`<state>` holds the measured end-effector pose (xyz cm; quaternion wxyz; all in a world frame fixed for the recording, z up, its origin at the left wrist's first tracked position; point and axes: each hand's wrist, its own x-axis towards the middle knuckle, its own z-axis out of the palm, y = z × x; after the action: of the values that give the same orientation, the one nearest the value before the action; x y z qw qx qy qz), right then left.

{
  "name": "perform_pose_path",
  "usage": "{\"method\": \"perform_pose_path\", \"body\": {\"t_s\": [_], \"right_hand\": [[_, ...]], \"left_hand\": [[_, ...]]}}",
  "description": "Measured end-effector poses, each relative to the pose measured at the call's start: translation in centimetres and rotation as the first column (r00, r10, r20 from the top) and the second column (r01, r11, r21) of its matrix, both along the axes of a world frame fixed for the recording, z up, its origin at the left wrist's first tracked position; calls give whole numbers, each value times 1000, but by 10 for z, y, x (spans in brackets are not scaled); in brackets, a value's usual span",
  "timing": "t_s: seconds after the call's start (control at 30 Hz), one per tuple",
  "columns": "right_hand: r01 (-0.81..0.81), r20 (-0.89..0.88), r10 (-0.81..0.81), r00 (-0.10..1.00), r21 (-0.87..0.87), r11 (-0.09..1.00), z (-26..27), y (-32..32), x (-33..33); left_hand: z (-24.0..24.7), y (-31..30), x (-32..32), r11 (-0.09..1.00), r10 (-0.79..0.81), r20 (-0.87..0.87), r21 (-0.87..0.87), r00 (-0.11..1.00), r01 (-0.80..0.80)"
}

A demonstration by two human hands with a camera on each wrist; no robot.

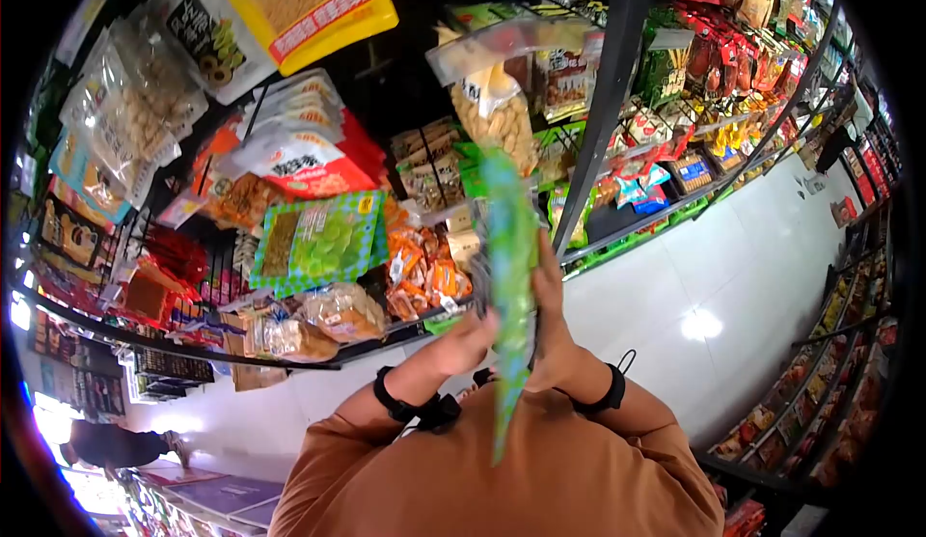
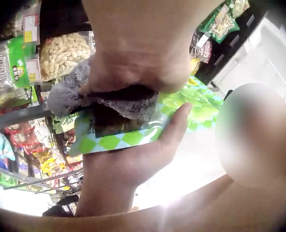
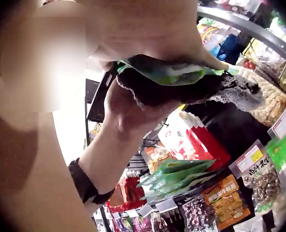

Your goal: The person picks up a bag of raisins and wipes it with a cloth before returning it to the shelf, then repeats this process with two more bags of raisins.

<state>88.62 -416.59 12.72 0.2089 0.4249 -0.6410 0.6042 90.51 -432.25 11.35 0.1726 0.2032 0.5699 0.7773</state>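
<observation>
A green-and-blue checkered snack packet point(image 1: 511, 267) is held up in front of the chest, seen nearly edge-on in the head view. My right hand point(image 1: 551, 330) grips it from the right, its thumb point(image 2: 179, 124) across the front in the left wrist view. From the other side, my left hand point(image 1: 465, 344) holds a dark grey fluffy cloth point(image 2: 128, 107) against the packet's face. Part of that face, with a picture of green leaves, shows beside the cloth. The right wrist view has the cloth point(image 3: 150, 92) bunched between left hand and packet.
Similar checkered packets point(image 1: 323, 238) hang on the rack ahead, beside red-and-white bags point(image 1: 304, 151) and peanut bags point(image 1: 492, 117). A black upright post point(image 1: 612, 83) stands right of them. Tiled floor point(image 1: 675, 286) lies to the right; another person point(image 1: 116, 445) is far left.
</observation>
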Motion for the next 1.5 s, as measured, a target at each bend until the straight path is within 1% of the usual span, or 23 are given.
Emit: {"method": "perform_pose_path", "body": {"t_s": [0.03, 0.1, 0.13, 0.17, 0.23, 0.3, 0.43, 0.47, 0.5, 0.6, 0.7, 0.8, 0.83, 0.9, 0.93, 1.03, 1.07, 1.17, 1.3, 1.33, 1.37, 1.47, 1.5], "right_hand": [[79, 12, -79, 997, -38, 996, -2, 8, -8], [70, 467, 20, 884, -175, 982, -13, 30, -6], [-107, 519, 194, 833, -193, 975, -29, 42, -16], [-176, 494, 298, 817, -278, 944, -37, 59, -20], [-181, 395, 184, 900, -45, 982, -28, 79, -26], [-206, 317, 177, 932, 60, 977, -20, 97, -36], [-300, 258, 258, 931, 139, 944, -12, 124, -50], [-317, 249, 275, 929, 145, 937, -12, 127, -52], [-328, 239, 289, 927, 145, 933, -15, 128, -55], [-379, 235, 344, 909, 122, 917, -16, 132, -65], [-440, 235, 414, 880, 72, 895, -17, 132, -74], [-493, 231, 485, 843, -26, 870, -29, 118, -88], [-503, 228, 504, 833, -68, 862, -39, 108, -93], [-532, 214, 547, 809, -131, 837, -48, 89, -103], [-553, 198, 573, 795, -151, 820, -50, 78, -106], [-550, 219, 581, 784, -189, 813, -30, 48, -99], [-556, 214, 585, 782, -186, 810, -21, 38, -94], [-554, 165, 571, 804, -142, 820, 11, 10, -76], [-552, 83, 561, 823, -115, 826, 30, -21, -61], [-538, 37, 544, 838, -102, 836, 28, -30, -60], [-524, -13, 526, 851, -89, 847, 26, -38, -60], [-468, 42, 474, 879, -113, 877, 9, -54, -56], [-426, 75, 438, 896, -139, 894, -6, -61, -56]], "left_hand": [[1, 3, -4, 959, -144, -100, -259, 985, 114], [6, 24, -12, 930, -351, -34, -133, 936, 344], [3, 38, -23, 937, -247, -367, -326, 897, 125], [1, 47, -28, 927, -292, -318, -325, 902, 186], [15, 66, -46, 921, -150, -604, -373, 782, -111], [24, 82, -62, 878, -12, -818, -284, 575, -385], [36, 97, -85, 756, 232, -867, -124, 440, -643], [39, 103, -88, 767, 344, -809, -50, 476, -640], [37, 113, -87, 794, 498, -626, 50, 600, -606], [40, 114, -94, 823, 448, -675, 55, 586, -565], [38, 113, -93, 894, 259, -693, -90, 673, -438], [32, 120, -83, 949, 227, -643, -24, 731, -316], [26, 115, -80, 932, 121, -692, -167, 712, -321], [23, 114, -70, 886, 121, -787, -189, 605, -423], [20, 115, -63, 894, 217, -694, -140, 686, -425], [25, 88, -60, 819, 226, -761, -190, 608, -542], [31, 82, -56, 800, 319, -715, -150, 622, -581], [30, 53, -53, 659, 365, -847, -58, 387, -750], [49, 23, -27, 653, 535, -665, -66, 521, -754], [33, 15, -22, 711, 544, -579, -68, 608, -700], [27, 9, -18, 720, 533, -579, -73, 617, -690], [16, -7, -7, 697, 470, -609, -189, 639, -692], [12, -7, 0, 762, 455, -551, -166, 700, -626]]}}
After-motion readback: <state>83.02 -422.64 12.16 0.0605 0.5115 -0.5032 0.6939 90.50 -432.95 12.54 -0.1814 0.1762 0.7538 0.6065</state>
